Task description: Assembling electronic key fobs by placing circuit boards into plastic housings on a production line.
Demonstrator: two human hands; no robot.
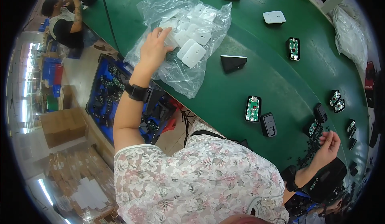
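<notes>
My left hand (154, 49) reaches into a clear plastic bag (182, 39) of several white rounded plastic covers (191, 52) lying on the green belt (256, 75); whether its fingers hold a cover is hidden by the bag's film. At the lower right my right hand (329, 143) hovers with curled fingers over a scatter of small black parts (311, 153), and what it pinches is too small to tell. A black housing with a green circuit board (253, 108) and a black cover (269, 124) lie between my hands.
A black triangular-looking piece (232, 62), two white covers (274, 17) and more board-filled housings (294, 48) sit along the belt. A blue tray of parts (108, 99) stands below left. Another person (64, 19) works at the far left. A second plastic bag (349, 35) lies right.
</notes>
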